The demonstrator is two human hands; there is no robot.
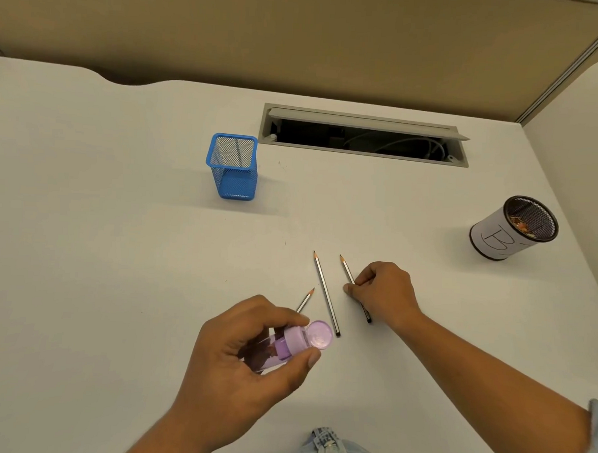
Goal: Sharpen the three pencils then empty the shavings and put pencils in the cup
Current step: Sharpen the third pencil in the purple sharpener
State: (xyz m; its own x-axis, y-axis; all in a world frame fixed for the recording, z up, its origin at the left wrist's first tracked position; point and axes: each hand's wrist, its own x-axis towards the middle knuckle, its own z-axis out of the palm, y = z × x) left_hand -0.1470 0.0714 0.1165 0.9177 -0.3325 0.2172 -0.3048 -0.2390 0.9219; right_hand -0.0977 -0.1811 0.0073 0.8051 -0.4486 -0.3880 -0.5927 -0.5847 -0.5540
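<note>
My left hand [247, 357] grips a purple sharpener [285, 344] with a clear barrel holding shavings; its round lid is flipped open. Three grey pencils lie on the white desk [119, 235] with points facing away. The middle pencil [325, 292] lies free. The short left pencil [305, 301] shows just beyond my left fingers. My right hand [382, 293] rests on the right pencil [347, 271], fingers closed around its middle. A blue mesh cup [232, 167] stands empty at the back left.
A round black mesh cup [511, 228] wrapped in white paper stands at the right, with shavings inside. An open cable slot [363, 136] with wires is set in the desk at the back. A beige partition rises behind. Denim shows at the bottom edge.
</note>
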